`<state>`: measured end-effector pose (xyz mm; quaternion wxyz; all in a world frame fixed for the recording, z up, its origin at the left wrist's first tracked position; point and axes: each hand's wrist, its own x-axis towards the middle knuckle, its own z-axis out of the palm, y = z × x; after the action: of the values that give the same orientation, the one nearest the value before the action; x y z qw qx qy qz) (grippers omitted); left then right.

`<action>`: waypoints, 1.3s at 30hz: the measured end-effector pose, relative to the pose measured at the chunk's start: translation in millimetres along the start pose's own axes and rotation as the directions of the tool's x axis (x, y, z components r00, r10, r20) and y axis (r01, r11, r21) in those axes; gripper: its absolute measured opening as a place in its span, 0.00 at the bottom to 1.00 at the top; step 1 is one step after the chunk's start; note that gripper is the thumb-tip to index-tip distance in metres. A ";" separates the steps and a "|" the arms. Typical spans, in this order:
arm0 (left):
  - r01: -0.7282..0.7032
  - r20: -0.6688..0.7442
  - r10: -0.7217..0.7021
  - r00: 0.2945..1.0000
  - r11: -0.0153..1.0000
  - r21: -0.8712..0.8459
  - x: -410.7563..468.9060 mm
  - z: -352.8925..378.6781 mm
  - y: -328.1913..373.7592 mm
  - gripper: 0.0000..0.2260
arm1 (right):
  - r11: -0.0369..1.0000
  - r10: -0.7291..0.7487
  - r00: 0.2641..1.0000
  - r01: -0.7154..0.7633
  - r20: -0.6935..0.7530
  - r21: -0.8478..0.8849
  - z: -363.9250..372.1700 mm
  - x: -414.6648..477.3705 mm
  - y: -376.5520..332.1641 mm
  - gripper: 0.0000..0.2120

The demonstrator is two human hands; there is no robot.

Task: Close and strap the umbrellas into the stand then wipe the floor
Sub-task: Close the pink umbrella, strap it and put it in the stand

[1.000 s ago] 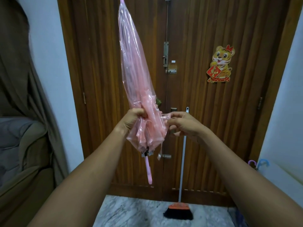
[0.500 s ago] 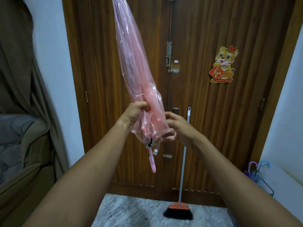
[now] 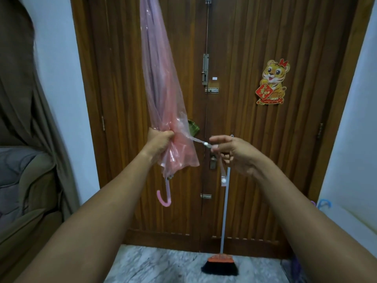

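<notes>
1. The translucent pink plastic umbrella [image 3: 163, 94] is folded. We hold it tip-up in front of the brown wooden double door [image 3: 244, 37], its curved pink handle hanging below.
2. Half a second ago our right hand sat against the bunched canopy. Now it has drawn the clear closing strap [image 3: 196, 140] out sideways and taut.
3. Our left hand [image 3: 160, 140] is clenched around the gathered canopy. Our right hand [image 3: 230, 154] pinches the strap near a white snap, and the loose end dangles below with a second white snap [image 3: 223, 180].
4. We judge that the strap is found and freed; wrapping and snapping it come next.
5. An orange-headed broom [image 3: 221, 264] leans on the door above the grey marble floor [image 3: 153, 264], which shows no sign yet of being wiped.
6. A blue hooked handle [image 3: 325, 202] at the right edge suggests the stand is there.
</notes>
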<state>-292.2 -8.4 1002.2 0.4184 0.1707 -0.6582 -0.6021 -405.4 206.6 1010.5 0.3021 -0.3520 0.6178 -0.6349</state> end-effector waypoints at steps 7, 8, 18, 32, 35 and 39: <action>-0.090 -0.002 0.090 0.996 0.994 0.061 -5.5 20.5 -7.3 0.09 | 0.901 -0.155 0.978 0.081 0.142 0.426 17.6 -5.3 -8.7 0.14; -0.105 0.016 0.105 0.994 0.994 0.035 -7.9 25.5 -6.8 0.08 | 0.919 -0.151 0.980 0.090 0.131 0.385 22.9 -4.0 -6.6 0.16; 0.066 0.168 -0.008 0.986 0.938 -0.341 -3.9 53.0 22.2 0.10 | 0.946 -0.123 0.992 0.117 0.000 0.302 42.7 5.9 19.7 0.07; -0.097 -0.147 0.091 0.985 0.995 -0.038 2.4 56.8 3.6 0.05 | 0.895 -0.424 0.871 0.361 -0.249 -0.261 26.5 15.3 12.7 0.07; -0.107 0.034 0.113 0.993 0.985 -0.136 -1.1 55.0 6.0 0.07 | 0.886 -0.447 0.834 0.362 -0.323 -0.291 18.7 18.6 9.6 0.06; -0.090 0.180 0.125 0.976 0.977 -0.192 -7.1 53.6 6.3 0.11 | 0.903 -0.412 0.843 0.325 -0.347 -0.282 12.9 19.1 2.5 0.07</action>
<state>-326.8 33.0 1009.6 0.3994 0.0372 -0.6457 -0.6498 -405.9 183.4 1009.3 0.0023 -0.3579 0.6505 -0.6699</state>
